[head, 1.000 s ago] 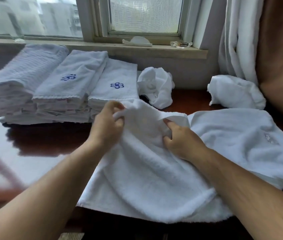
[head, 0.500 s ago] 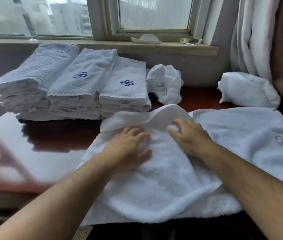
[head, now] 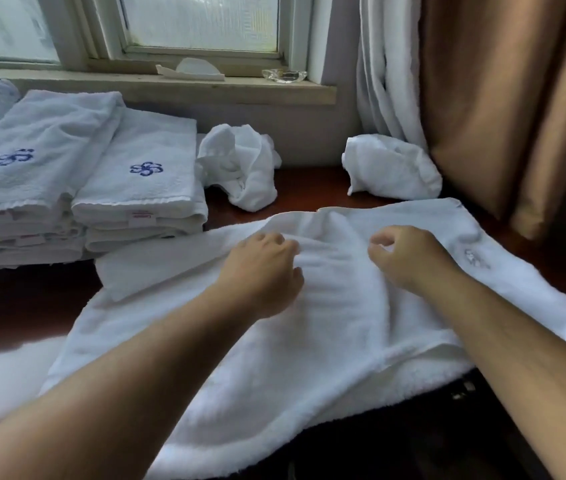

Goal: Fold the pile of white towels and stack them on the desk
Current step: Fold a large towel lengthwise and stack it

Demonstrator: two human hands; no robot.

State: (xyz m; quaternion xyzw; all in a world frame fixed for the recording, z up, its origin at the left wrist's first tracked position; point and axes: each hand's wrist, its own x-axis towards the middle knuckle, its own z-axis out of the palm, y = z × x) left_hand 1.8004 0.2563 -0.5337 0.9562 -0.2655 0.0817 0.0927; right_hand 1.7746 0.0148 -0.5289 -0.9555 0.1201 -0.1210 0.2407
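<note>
A large white towel [head: 309, 341] lies spread over the dark desk [head: 25, 306] in front of me, its near edge hanging over the front. My left hand [head: 264, 268] rests on the towel's middle with its fingers loosely curled. Just to the right, my right hand [head: 409, 258] sits over the towel, fingers loosely bent, nothing visibly between them. Stacks of folded white towels [head: 136, 188] with blue logos stand at the back left. Two crumpled towels lie at the back: one in the centre [head: 243, 168], one at the right [head: 392, 171].
A window sill [head: 170, 88] runs behind the desk, with a glass dish [head: 285, 76] and a white object [head: 191, 69] on it. White and tan curtains [head: 482, 98] hang at the right. Bare desk surface shows at the left front.
Both hands let go of the towel's folded edge, pressed flat on it, then slid further back with fingers curling. The view has shifted to the right.
</note>
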